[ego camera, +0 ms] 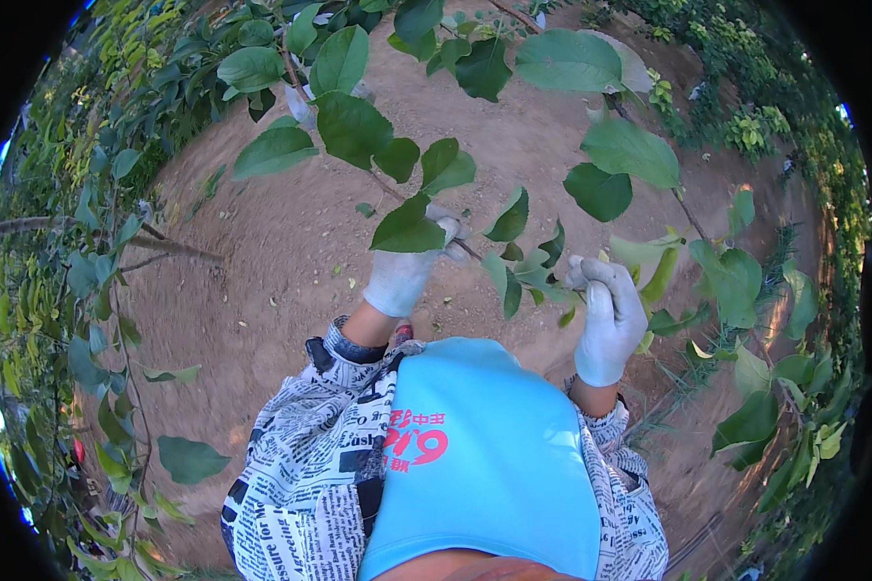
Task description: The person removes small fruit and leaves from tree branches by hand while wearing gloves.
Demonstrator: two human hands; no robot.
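Note:
My left hand (pixel 410 272), in a whitish knit glove, is closed around a thin leafy twig (pixel 386 187) that slants down from the upper left. A broad serrated leaf (pixel 409 225) hides part of its fingers. Farther along, my right hand (pixel 610 312) wears a matching glove. Its thumb and fingers are pinched together at the twig's tip, beside a cluster of small leaves (pixel 530 272). What lies between those fingertips is too small to make out. Long pale-green leaves (pixel 660 276) hang just beyond the right knuckles.
Another leafy branch (pixel 690 214) runs down the right side. Bare brown soil (pixel 283 240) lies below. At left, a thicker bare limb (pixel 174 247) juts inward near hanging foliage (pixel 91 356). White material (pixel 299 102) shows among the upper leaves. Grass (pixel 697 378) grows at right.

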